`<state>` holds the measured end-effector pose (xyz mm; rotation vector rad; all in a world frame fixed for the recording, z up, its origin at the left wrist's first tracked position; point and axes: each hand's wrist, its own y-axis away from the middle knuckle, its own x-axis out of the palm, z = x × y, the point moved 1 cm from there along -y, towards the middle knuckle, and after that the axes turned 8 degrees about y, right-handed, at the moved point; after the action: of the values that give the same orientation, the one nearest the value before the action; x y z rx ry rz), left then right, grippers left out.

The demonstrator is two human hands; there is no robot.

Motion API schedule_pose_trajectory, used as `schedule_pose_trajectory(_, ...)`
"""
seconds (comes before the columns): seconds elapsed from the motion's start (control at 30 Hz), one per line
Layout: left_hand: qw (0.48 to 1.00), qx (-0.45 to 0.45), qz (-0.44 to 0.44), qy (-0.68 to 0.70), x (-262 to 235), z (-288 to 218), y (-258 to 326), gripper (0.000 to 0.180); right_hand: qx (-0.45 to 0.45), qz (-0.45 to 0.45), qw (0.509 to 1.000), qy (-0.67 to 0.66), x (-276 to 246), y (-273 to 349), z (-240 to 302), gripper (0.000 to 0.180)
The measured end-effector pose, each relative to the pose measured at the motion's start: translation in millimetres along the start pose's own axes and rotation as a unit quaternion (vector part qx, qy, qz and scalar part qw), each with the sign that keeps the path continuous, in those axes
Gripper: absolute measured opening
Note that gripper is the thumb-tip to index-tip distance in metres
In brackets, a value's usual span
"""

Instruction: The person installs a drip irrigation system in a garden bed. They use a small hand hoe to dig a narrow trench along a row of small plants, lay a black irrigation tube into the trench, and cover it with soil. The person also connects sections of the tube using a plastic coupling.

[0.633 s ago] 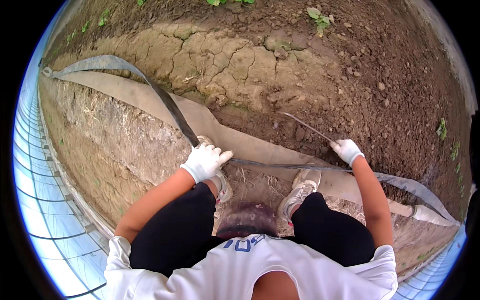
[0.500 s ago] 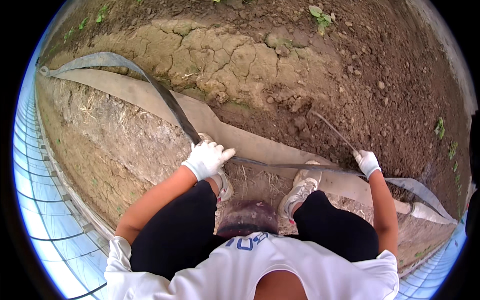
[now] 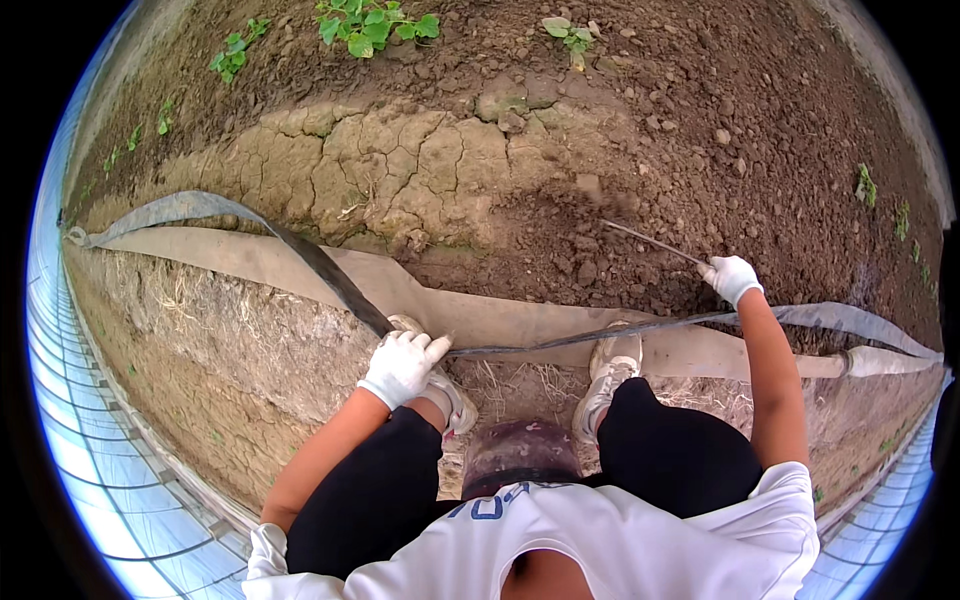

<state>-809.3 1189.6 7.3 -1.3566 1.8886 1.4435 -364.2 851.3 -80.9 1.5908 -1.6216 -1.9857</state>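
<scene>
My left hand (image 3: 398, 366), in a white glove, is closed around a flat dark-grey hose or strip (image 3: 330, 275), just beyond my left shoe. From the hand the strip arches up to the far left and runs low across to the right, passing by my right forearm. My right hand (image 3: 732, 278), also gloved, grips the end of a thin stick-like tool (image 3: 655, 243). The tool slants left over loose, dark crumbled soil (image 3: 560, 240); its far end is against the soil, and I cannot tell its shape there.
A wide tan flat hose (image 3: 490, 312) lies along the bed's edge, under my shoes' toes. Cracked dry soil (image 3: 400, 165) lies beyond it. Green seedlings (image 3: 370, 25) grow at the far side and right. A dark round seat or bucket (image 3: 520, 452) stands between my legs.
The view has shifted, bringing more far-side plants in. My right hand has moved farther out over the soil with the tool, which lies flatter. My left hand keeps its hold on the strip.
</scene>
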Motion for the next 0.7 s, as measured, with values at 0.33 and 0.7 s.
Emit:
schedule_pose_trajectory(0.33, 1.000, 0.021, -0.016, 0.016, -3.2, 0.1, 2.9, 0.044, 0.172, -0.175, 0.951, -0.189, 23.7, 53.0, -85.6, 0.047)
schedule_pose_trajectory(0.7, 0.997, 0.065, 0.027, 0.011, 1.5, 0.8, 11.5, 0.031, 0.275, 0.081, 0.872, -0.398, 123.8, 233.4, 102.7, 0.039)
